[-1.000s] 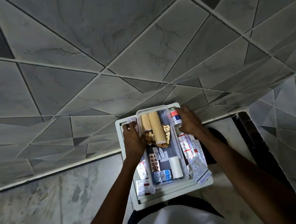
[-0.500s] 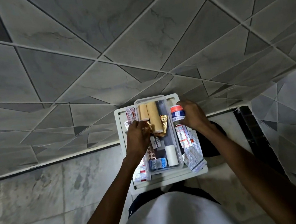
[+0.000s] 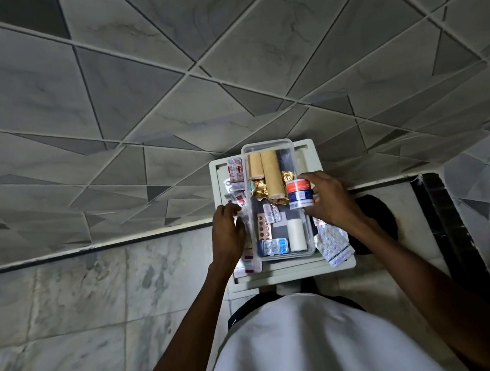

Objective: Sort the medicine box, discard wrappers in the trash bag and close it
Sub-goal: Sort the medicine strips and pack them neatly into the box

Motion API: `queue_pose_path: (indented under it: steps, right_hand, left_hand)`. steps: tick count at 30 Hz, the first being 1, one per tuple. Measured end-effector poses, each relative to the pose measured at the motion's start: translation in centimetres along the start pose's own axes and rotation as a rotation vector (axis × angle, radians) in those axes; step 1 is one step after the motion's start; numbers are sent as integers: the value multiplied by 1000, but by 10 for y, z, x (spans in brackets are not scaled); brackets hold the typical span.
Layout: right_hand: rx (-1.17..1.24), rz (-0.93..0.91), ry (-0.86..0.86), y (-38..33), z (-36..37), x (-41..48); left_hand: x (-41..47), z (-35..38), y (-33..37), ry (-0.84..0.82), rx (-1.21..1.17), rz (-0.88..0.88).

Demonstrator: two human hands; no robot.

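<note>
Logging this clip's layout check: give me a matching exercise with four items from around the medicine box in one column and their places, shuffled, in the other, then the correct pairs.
Things:
1. small orange-capped bottle
2. white roll
3. two tan bandage rolls
4. loose silver blister strip

Places:
A. far end of the clear medicine box
B. on the tray, right of the box
C. held in the right hand
D. near right corner inside the box

Pairs: 1-C, 2-D, 3-A, 4-B
</note>
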State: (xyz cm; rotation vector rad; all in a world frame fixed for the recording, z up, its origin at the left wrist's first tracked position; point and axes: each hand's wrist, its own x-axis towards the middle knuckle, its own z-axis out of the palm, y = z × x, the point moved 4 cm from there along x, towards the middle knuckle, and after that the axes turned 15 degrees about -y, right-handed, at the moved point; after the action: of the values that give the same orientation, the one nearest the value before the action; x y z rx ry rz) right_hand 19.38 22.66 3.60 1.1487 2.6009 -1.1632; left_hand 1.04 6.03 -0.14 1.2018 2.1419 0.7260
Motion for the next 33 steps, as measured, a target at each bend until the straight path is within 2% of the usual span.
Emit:
queue_pose_path:
  steps: [3, 6, 8, 10, 13, 16, 20, 24, 28, 33]
  right_hand:
    - [-54, -17, -41, -8, 13, 11]
    - [-113, -10, -67, -18, 21, 17]
    - [-131, -3, -84, -22, 25, 20]
    - [-136, 0, -89, -24, 27, 22]
    - [-134, 28, -87, -25, 28, 23]
    - [-151, 62, -69, -25, 26, 24]
    - [-155, 104, -7, -23, 15, 32]
    - [-131, 123, 29, -28, -6, 50]
    - [-170, 164, -41, -34, -12, 67]
    - [-239, 182, -77, -37, -5, 76]
  left_hand:
    - [5, -2, -25, 35, -69, -122]
    - [20, -5, -42, 60, -240, -282]
    - [33, -4, -50, 3, -368, -421]
    - [42, -4, -50, -68, -426, -476]
    - [50, -5, -41, -138, -472, -438]
    - [55, -7, -39, -125, -482, -432]
    - [56, -15, -47, -31, -499, -474]
    - [53, -39, -39, 101, -521, -344]
    - [54, -46, -5, -39, -574, -162]
    - [54, -29, 5, -192, -596, -198]
